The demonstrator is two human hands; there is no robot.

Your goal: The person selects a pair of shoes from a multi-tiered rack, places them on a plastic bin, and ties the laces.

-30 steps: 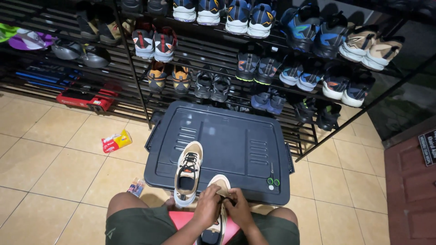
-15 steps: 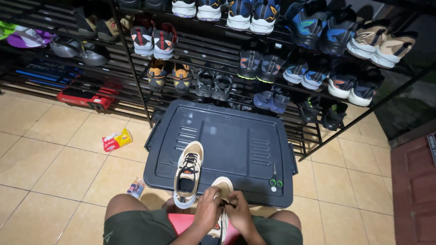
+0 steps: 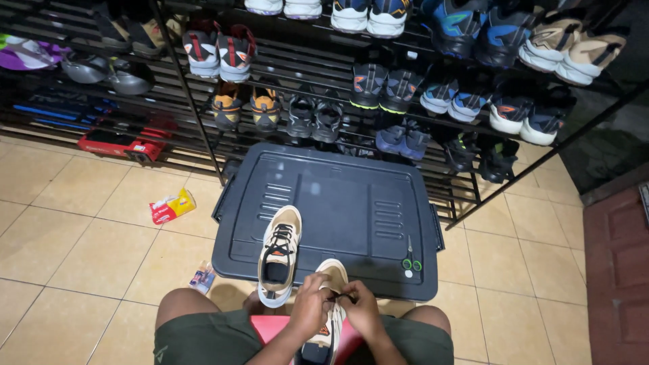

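Dark grey, the plastic storage-box lid [image 3: 338,203] anchors everything: left of it on the tiles lies a red-and-yellow packet [image 3: 172,206], on its near edge stands a tan sneaker [image 3: 278,253], beside that the left hand [image 3: 308,305] and right hand [image 3: 361,312] pinch the laces of a second tan sneaker [image 3: 329,307] (held over the lap), and green-handled scissors [image 3: 408,259] rest on its right corner.

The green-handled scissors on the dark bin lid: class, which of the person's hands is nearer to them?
Right. The right hand works at the tan shoe just below-left of the scissors; the left hand lies beyond it, farther left.
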